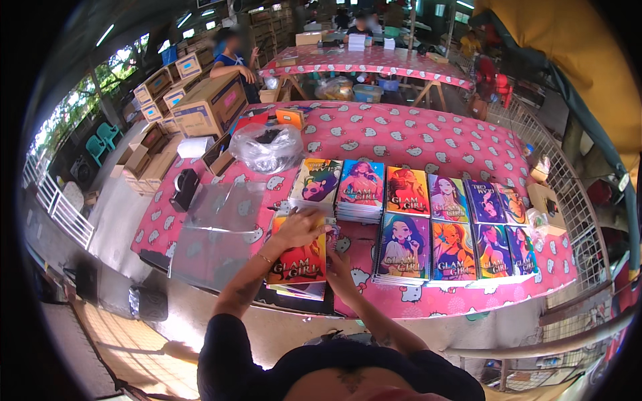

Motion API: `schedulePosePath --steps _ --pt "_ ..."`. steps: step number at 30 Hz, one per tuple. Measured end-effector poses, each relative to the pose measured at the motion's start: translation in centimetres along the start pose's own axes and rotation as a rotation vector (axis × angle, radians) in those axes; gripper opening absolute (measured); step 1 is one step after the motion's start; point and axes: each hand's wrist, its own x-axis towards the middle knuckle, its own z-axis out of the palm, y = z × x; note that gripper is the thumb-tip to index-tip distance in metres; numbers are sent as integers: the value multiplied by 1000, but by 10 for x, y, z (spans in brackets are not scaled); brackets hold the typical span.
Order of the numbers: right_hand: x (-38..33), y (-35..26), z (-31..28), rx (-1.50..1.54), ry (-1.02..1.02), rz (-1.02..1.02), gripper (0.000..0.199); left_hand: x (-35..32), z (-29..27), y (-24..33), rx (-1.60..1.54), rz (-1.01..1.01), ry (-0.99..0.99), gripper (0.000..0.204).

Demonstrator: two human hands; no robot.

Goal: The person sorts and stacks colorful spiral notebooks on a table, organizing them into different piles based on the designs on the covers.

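My left hand (301, 228) lies across the top of an orange spiral notebook (299, 262) with a drawn figure on its cover, fingers stretched out to the right. This notebook tops a small stack at the table's near edge. At the stack's right side is my right hand (339, 269), its fingers bent around something small and purplish (333, 235) that I cannot make out. Just beyond my left hand is a stack topped by a pale yellow notebook (314, 182). A taller stack with a pink and blue cover (361, 184) stands to its right.
More notebook stacks (405, 246) fill the table's right half. Clear plastic sheets (224, 210) lie at left, near a black tape dispenser (184, 188). Behind are a plastic bag (267, 147) and cartons (208, 107). A person (234, 63) is beside the cartons.
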Motion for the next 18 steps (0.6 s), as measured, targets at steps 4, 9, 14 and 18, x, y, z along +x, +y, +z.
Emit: schedulePosePath --steps 4,9,14,18 --pt "-7 0 -37 558 -38 368 54 8 -5 -3 -348 -213 -172 60" --pt "-11 -34 -91 396 -181 246 50 10 -20 -4 -354 -30 -252 62" --pt "-7 -30 -196 453 -41 -15 48 16 -20 -9 -377 -36 -174 55" --pt "25 31 -346 -128 337 -89 38 85 -20 51 -347 -62 82 43"
